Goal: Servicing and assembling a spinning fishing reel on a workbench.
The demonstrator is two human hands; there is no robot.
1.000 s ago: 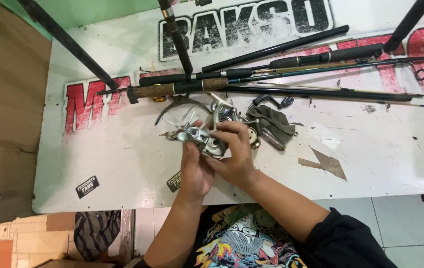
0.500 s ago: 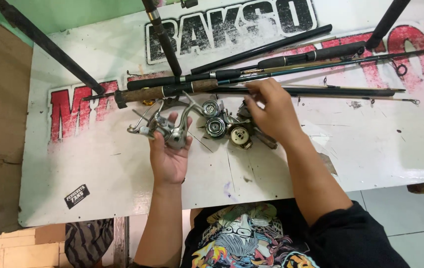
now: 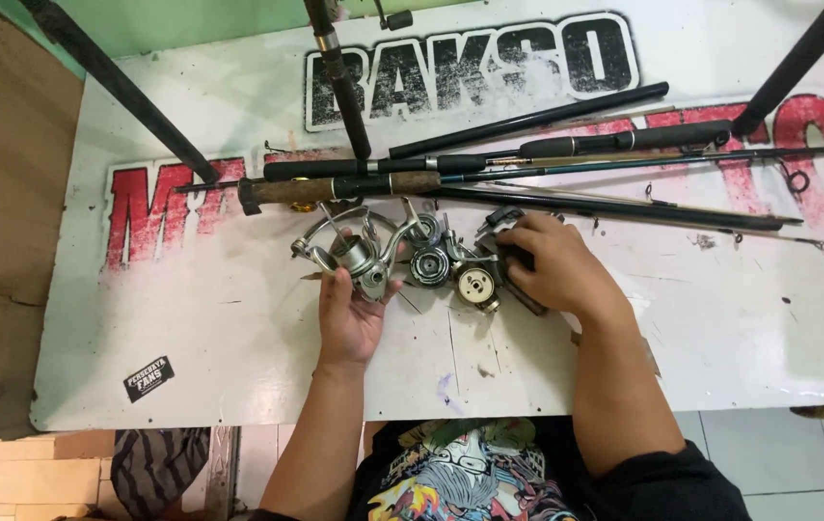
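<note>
My left hand (image 3: pixel 352 311) lies palm up on the white table (image 3: pixel 190 318) and cradles a silver spinning reel (image 3: pixel 359 253) with its wire bail sticking out to the left. To its right lie two loose reel parts: a dark round spool (image 3: pixel 429 264) and a pale round part (image 3: pixel 477 285). My right hand (image 3: pixel 549 265) rests over a dark reel piece (image 3: pixel 508 259) just right of them, fingers curled on it.
Several fishing rods (image 3: pixel 566 147) lie across the table behind the reels, one with a cork handle (image 3: pixel 286 190). Dark rod sections (image 3: pixel 122 92) slant in from the top corners. A small black sticker (image 3: pixel 148 377) sits near the front left edge.
My hands have parted: the left carried the silver reel to the left, the right reached out to the rods and then came down on the dark piece. The view moved closer.
</note>
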